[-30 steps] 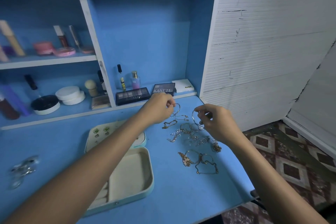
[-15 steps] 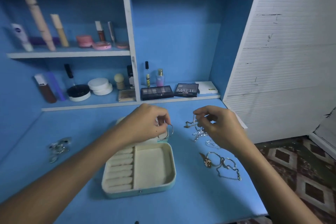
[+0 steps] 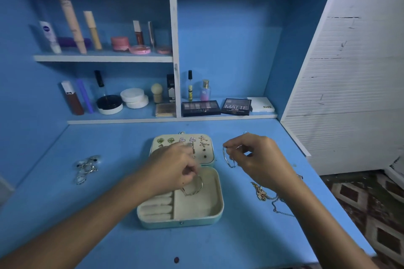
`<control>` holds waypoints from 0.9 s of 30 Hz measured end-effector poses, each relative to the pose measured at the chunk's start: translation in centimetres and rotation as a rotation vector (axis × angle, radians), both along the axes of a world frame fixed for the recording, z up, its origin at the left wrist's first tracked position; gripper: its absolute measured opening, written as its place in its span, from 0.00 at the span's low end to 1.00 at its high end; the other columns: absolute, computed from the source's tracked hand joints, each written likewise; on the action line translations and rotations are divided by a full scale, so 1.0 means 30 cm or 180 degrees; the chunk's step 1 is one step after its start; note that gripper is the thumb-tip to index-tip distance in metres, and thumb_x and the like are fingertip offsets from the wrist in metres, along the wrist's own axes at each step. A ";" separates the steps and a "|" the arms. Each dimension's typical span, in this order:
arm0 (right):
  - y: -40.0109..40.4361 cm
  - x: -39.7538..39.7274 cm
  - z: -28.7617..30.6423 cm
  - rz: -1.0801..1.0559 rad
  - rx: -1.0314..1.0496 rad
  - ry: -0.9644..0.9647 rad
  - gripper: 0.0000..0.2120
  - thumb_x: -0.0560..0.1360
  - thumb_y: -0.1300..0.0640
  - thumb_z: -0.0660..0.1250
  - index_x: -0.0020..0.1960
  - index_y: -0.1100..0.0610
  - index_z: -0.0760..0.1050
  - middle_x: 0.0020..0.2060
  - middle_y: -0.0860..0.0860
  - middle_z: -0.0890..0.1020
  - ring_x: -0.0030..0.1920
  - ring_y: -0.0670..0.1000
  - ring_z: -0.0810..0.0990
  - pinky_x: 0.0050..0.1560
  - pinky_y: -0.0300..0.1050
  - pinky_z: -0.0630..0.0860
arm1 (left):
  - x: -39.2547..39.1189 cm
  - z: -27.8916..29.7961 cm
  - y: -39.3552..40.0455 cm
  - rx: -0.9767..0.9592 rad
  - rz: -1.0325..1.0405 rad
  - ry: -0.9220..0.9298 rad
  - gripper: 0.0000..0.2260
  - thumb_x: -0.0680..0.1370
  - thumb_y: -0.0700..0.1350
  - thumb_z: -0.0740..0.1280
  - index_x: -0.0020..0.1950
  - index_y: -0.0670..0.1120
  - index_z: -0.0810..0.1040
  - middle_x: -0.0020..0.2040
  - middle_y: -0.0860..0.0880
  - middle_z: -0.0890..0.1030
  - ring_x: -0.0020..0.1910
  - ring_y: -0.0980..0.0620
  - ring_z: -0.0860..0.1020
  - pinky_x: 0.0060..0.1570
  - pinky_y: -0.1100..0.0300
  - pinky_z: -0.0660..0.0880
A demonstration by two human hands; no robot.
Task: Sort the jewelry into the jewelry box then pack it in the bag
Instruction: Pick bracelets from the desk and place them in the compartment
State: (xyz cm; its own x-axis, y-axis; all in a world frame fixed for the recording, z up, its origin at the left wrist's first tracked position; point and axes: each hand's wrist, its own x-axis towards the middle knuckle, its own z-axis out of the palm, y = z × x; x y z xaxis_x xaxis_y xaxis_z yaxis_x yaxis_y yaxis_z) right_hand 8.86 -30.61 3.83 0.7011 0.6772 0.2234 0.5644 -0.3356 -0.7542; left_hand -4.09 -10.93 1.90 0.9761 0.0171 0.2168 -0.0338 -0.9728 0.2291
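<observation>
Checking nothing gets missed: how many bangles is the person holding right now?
2: one bangle pinched by the left hand over the jewelry box compartment, the other bangle pinched by the right hand beside the box. More may hide in the pile.

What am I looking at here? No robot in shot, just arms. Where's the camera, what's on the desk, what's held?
No machine: a person works bare-handed, filmed by one wide-angle camera on their head, looking down. The left hand pinches a hoop bangle over the open jewelry box, above its large compartment. The right hand pinches a second thin hoop above the blue desk. Earrings sit pinned in the box lid. Loose chains lie right of the box, a silver jewelry cluster to its left. Cosmetics fill the shelves behind.
</observation>
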 end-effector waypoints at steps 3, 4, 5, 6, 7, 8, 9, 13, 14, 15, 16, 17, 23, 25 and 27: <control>0.017 -0.018 -0.004 0.0100 -0.0187 -0.0056 0.07 0.78 0.58 0.70 0.50 0.47 0.84 0.39 0.38 0.82 0.44 0.39 0.79 0.37 0.28 0.72 | -0.004 -0.015 0.007 0.0245 -0.0037 -0.0206 0.06 0.69 0.46 0.72 0.41 0.56 0.85 0.37 0.55 0.74 0.42 0.53 0.74 0.36 0.60 0.72; 0.024 -0.023 -0.007 0.0141 -0.0249 -0.0093 0.07 0.78 0.58 0.70 0.51 0.48 0.84 0.39 0.39 0.82 0.44 0.40 0.79 0.38 0.28 0.72 | -0.005 -0.019 0.009 0.0301 -0.0030 -0.0214 0.06 0.67 0.45 0.74 0.40 0.56 0.85 0.37 0.55 0.73 0.41 0.53 0.74 0.35 0.61 0.70; 0.031 -0.029 -0.009 0.0184 -0.0292 -0.0130 0.07 0.78 0.58 0.70 0.51 0.48 0.84 0.39 0.40 0.82 0.44 0.41 0.79 0.40 0.27 0.72 | -0.004 -0.022 0.009 0.0343 -0.0024 -0.0194 0.06 0.65 0.45 0.75 0.39 0.56 0.85 0.37 0.55 0.73 0.40 0.54 0.74 0.36 0.64 0.68; 0.037 -0.034 -0.012 0.0228 -0.0320 -0.0157 0.07 0.77 0.58 0.70 0.51 0.48 0.84 0.39 0.41 0.83 0.43 0.41 0.80 0.40 0.27 0.72 | -0.003 -0.026 0.010 0.0387 -0.0013 -0.0180 0.07 0.64 0.44 0.77 0.38 0.55 0.84 0.37 0.56 0.73 0.40 0.54 0.74 0.36 0.65 0.67; 0.042 -0.040 -0.012 0.0278 -0.0331 -0.0169 0.07 0.77 0.59 0.71 0.49 0.47 0.82 0.39 0.42 0.83 0.42 0.41 0.79 0.40 0.26 0.71 | -0.002 -0.027 0.009 0.0416 -0.0006 -0.0172 0.07 0.63 0.44 0.77 0.37 0.54 0.84 0.38 0.55 0.74 0.41 0.54 0.75 0.36 0.66 0.67; 0.047 -0.044 -0.013 0.0318 -0.0343 -0.0196 0.08 0.77 0.59 0.71 0.47 0.46 0.80 0.38 0.42 0.82 0.42 0.41 0.79 0.39 0.27 0.71 | 0.001 -0.028 0.009 0.0382 0.0019 -0.0147 0.07 0.64 0.43 0.76 0.38 0.53 0.83 0.39 0.55 0.74 0.42 0.53 0.75 0.37 0.65 0.68; 0.051 -0.049 -0.013 0.0343 -0.0364 -0.0251 0.09 0.76 0.60 0.71 0.44 0.46 0.77 0.36 0.42 0.81 0.41 0.42 0.79 0.38 0.28 0.72 | 0.003 -0.026 0.011 0.0309 0.0057 -0.0128 0.06 0.66 0.42 0.75 0.39 0.51 0.82 0.40 0.54 0.74 0.44 0.52 0.75 0.38 0.62 0.70; 0.073 -0.071 -0.017 0.0357 -0.0513 -0.0440 0.11 0.74 0.61 0.71 0.40 0.50 0.72 0.33 0.44 0.80 0.38 0.47 0.79 0.36 0.39 0.75 | 0.001 -0.016 0.019 0.0108 0.0206 -0.0163 0.09 0.68 0.42 0.74 0.41 0.51 0.75 0.41 0.57 0.70 0.46 0.51 0.73 0.41 0.57 0.70; 0.081 -0.079 -0.018 0.0364 -0.0547 -0.0464 0.11 0.74 0.62 0.71 0.39 0.50 0.72 0.33 0.45 0.80 0.37 0.47 0.78 0.35 0.39 0.74 | -0.001 -0.014 0.019 0.0073 0.0248 -0.0164 0.09 0.69 0.43 0.75 0.41 0.51 0.75 0.42 0.58 0.70 0.45 0.52 0.73 0.40 0.57 0.69; 0.089 -0.087 -0.020 0.0375 -0.0586 -0.0492 0.11 0.73 0.62 0.71 0.39 0.50 0.71 0.33 0.44 0.79 0.37 0.46 0.77 0.35 0.37 0.73 | -0.004 -0.011 0.020 0.0030 0.0287 -0.0160 0.09 0.69 0.43 0.74 0.41 0.51 0.75 0.42 0.58 0.71 0.45 0.54 0.72 0.39 0.58 0.68; 0.098 -0.095 -0.022 0.0385 -0.0632 -0.0517 0.11 0.73 0.62 0.70 0.39 0.50 0.71 0.33 0.45 0.79 0.36 0.46 0.77 0.36 0.37 0.72 | -0.006 -0.011 0.025 -0.0031 0.0319 -0.0132 0.08 0.70 0.43 0.74 0.42 0.52 0.76 0.42 0.57 0.73 0.44 0.56 0.71 0.38 0.60 0.66; 0.107 -0.104 -0.023 0.0393 -0.0682 -0.0533 0.10 0.72 0.62 0.70 0.39 0.50 0.71 0.33 0.45 0.79 0.36 0.46 0.76 0.35 0.38 0.72 | -0.009 -0.010 0.031 -0.0110 0.0336 -0.0091 0.07 0.71 0.44 0.73 0.42 0.52 0.76 0.43 0.57 0.74 0.44 0.58 0.70 0.38 0.62 0.65; 0.162 -0.139 -0.040 0.0327 -0.0916 -0.0479 0.13 0.72 0.64 0.65 0.34 0.50 0.67 0.32 0.49 0.77 0.36 0.52 0.74 0.34 0.44 0.71 | -0.022 0.021 0.063 -0.0641 0.0463 0.0103 0.01 0.75 0.45 0.71 0.45 0.51 0.81 0.33 0.61 0.74 0.36 0.67 0.72 0.38 0.70 0.66; 0.176 -0.143 -0.050 0.0291 -0.0967 -0.0467 0.15 0.72 0.64 0.65 0.33 0.49 0.65 0.31 0.48 0.75 0.36 0.52 0.73 0.31 0.41 0.67 | -0.026 0.025 0.064 -0.0613 0.0415 0.0196 0.02 0.74 0.47 0.72 0.46 0.52 0.81 0.34 0.61 0.75 0.38 0.69 0.72 0.37 0.73 0.63; 0.187 -0.145 -0.060 0.0245 -0.1013 -0.0429 0.16 0.72 0.63 0.66 0.33 0.49 0.64 0.31 0.47 0.73 0.36 0.52 0.72 0.29 0.39 0.64 | -0.027 0.021 0.062 -0.0546 0.0361 0.0264 0.04 0.72 0.48 0.73 0.45 0.53 0.80 0.38 0.60 0.76 0.39 0.68 0.72 0.38 0.72 0.64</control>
